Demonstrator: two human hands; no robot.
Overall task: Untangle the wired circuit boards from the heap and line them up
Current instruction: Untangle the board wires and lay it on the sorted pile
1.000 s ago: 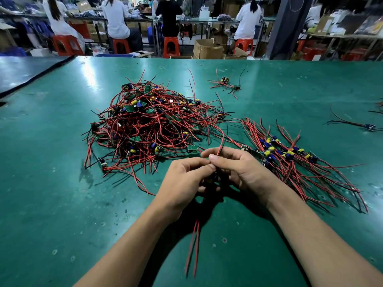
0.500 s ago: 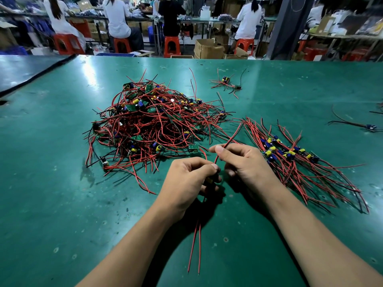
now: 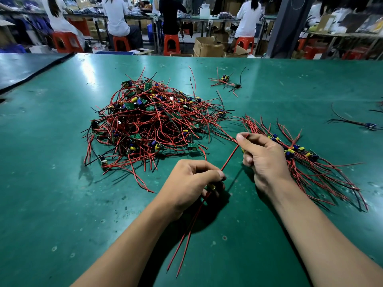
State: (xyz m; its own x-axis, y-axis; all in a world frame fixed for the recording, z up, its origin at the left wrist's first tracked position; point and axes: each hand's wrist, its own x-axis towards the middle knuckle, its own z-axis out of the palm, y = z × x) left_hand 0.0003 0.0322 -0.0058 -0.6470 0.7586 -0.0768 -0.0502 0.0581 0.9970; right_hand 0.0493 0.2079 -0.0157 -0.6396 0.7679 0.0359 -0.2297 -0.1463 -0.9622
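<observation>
A tangled heap (image 3: 149, 125) of small green circuit boards with red and black wires lies at the middle of the green table (image 3: 51, 183). To its right, a row of sorted boards (image 3: 298, 154) lies with wires fanned toward me. My left hand (image 3: 190, 183) grips one small board, mostly hidden under the fingers, and its two red wires (image 3: 186, 241) trail toward me. My right hand (image 3: 263, 156) pinches another red wire (image 3: 230, 157) of that board between thumb and forefinger, stretched straight up from the left hand.
A small cluster of wired boards (image 3: 226, 81) lies at the back of the table, and a single wired board (image 3: 369, 125) near the right edge. Beyond the table's far edge, people sit on orange stools (image 3: 171, 44) among cardboard boxes (image 3: 207, 46).
My right hand has drawn away from the left, up and to the right, sliding along the red wire and pulling it straight. The left hand has stayed put on the board.
</observation>
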